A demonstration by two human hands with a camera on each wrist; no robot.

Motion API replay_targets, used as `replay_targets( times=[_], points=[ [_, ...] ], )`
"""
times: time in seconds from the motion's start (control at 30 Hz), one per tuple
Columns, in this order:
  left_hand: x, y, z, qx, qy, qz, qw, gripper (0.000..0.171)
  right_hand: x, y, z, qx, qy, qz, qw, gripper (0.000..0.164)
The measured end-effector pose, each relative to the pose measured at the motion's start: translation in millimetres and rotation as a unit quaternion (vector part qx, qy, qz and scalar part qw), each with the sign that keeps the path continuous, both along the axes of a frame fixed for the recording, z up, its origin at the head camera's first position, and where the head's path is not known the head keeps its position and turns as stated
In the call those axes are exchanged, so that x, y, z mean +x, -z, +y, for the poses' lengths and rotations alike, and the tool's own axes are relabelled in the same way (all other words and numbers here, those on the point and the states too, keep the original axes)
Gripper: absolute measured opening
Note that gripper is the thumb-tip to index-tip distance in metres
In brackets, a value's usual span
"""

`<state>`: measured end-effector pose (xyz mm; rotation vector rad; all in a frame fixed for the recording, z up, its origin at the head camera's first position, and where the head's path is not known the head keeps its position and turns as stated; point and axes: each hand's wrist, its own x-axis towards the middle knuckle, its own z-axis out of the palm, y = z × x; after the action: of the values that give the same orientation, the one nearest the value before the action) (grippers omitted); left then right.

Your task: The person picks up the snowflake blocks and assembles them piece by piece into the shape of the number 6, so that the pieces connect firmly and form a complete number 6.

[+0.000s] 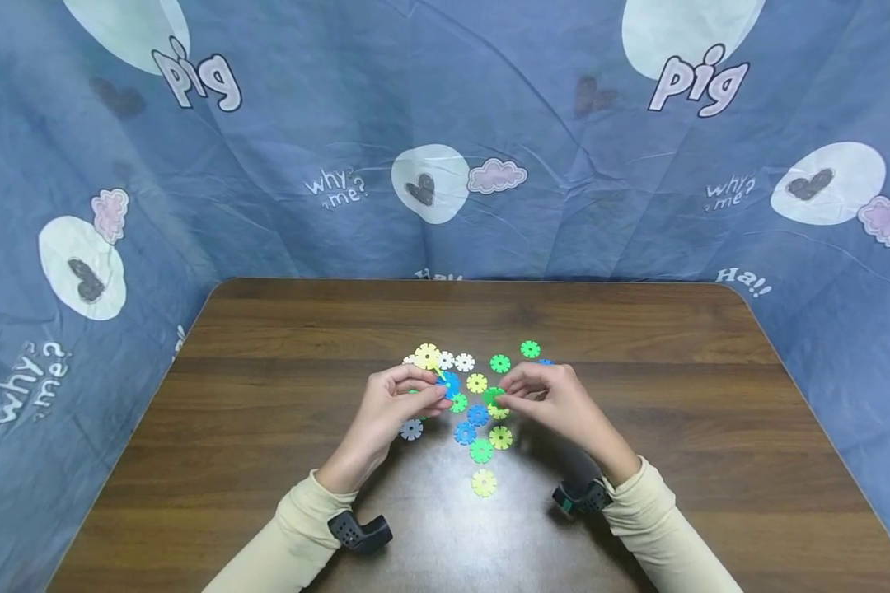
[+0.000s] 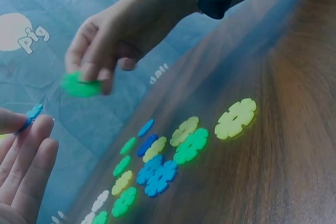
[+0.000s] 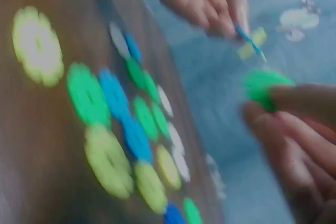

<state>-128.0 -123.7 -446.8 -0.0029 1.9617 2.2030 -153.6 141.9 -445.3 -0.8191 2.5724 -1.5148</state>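
Note:
My left hand point(image 1: 393, 403) pinches a blue notched interlocking disc point(image 1: 451, 385) between thumb and fingers, above the table. Yellow plastic point(image 3: 253, 44) is joined to that disc, crossing it at an angle in the right wrist view. Facing it from the right, my right hand point(image 1: 556, 399) pinches a green notched disc point(image 3: 262, 85) by its edge. A gap separates the green disc from the blue one. Beneath both hands lie several loose discs, among them a yellow disc point(image 1: 484, 483), a green disc point(image 1: 481, 450) and a blue disc point(image 1: 465, 433). Blur softens the right wrist view.
The discs lie on a brown wooden table point(image 1: 267, 461). White discs point(image 1: 464, 362) are near the far side of the group, and a pale disc point(image 1: 411, 429) lies beside the left hand. Behind the table hangs a blue printed cloth point(image 1: 304, 107). Each wrist wears a black device point(image 1: 359, 531).

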Motion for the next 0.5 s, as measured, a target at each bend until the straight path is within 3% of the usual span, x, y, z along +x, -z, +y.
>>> replay_targets(
  times=[0.17,0.5],
  points=[
    [1.0,-1.8,2,0.002,0.004,-0.004,1.0000,0.021,10.0,6.4,-21,-0.092,0.026,0.019,0.995,0.009],
    [3.0,-2.1,4,0.003,0.005,-0.006,1.0000,0.018,18.7,13.4,-34,-0.137,0.034,0.061,0.988,0.010]
  ],
)
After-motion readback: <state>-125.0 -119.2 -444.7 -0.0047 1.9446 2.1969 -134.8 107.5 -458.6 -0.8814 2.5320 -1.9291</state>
